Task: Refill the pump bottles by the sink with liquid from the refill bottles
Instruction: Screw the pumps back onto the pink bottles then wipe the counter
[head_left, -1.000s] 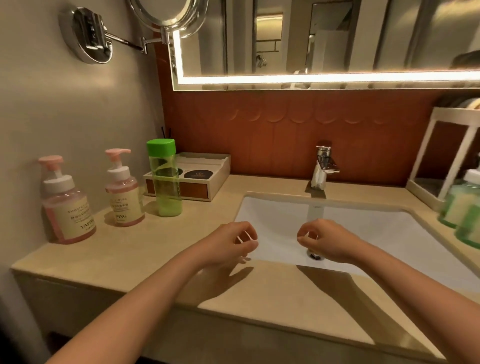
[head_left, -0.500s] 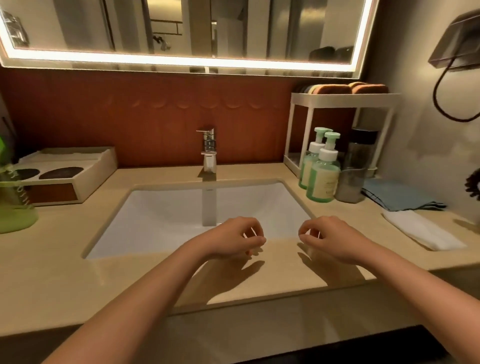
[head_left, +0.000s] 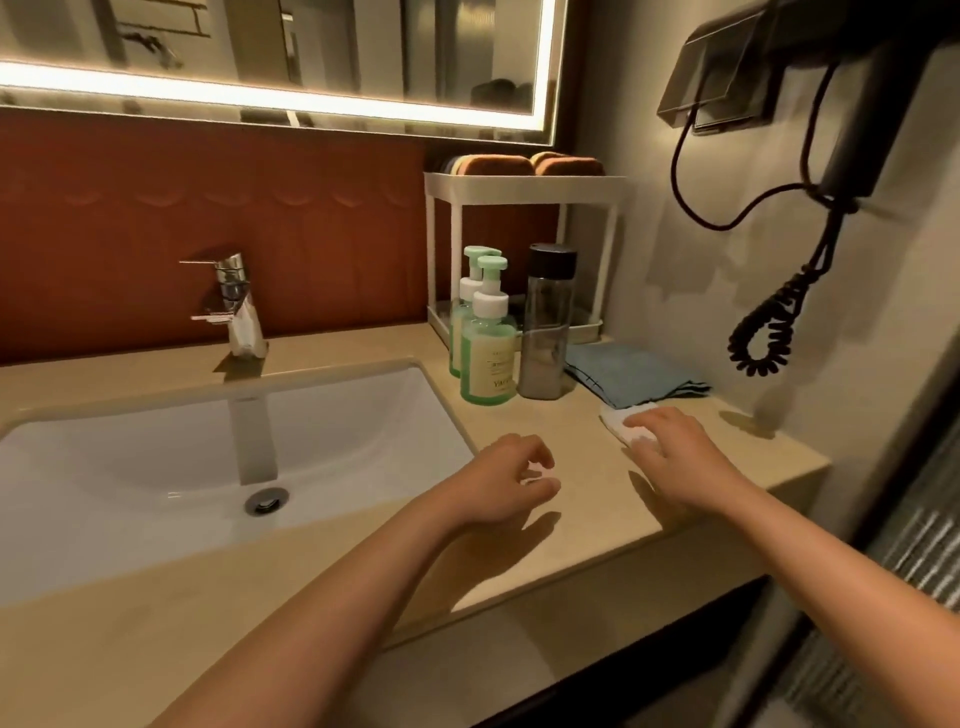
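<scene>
Two green pump bottles stand at the sink's right end, the front pump bottle (head_left: 488, 358) hiding most of the rear pump bottle (head_left: 464, 304). Right beside them stands a tall clear refill bottle (head_left: 546, 325) with a black cap. My left hand (head_left: 506, 480) hovers over the counter in front of the bottles, fingers loosely curled, holding nothing. My right hand (head_left: 670, 457) reaches forward with straight fingers, its fingertips touching a white folded cloth (head_left: 621, 420) on the counter.
A white basin (head_left: 156, 457) with a chrome tap (head_left: 234, 306) fills the left. A white rack (head_left: 524, 182) holding sponges stands behind the bottles. A blue folded cloth (head_left: 631, 371) lies right of the refill bottle. A hairdryer with coiled cord (head_left: 774, 322) hangs on the right wall.
The view has swung right, from the pink bottles and green bottle on the left to the green pump bottles. My right hand has moved onto the white cloth.
</scene>
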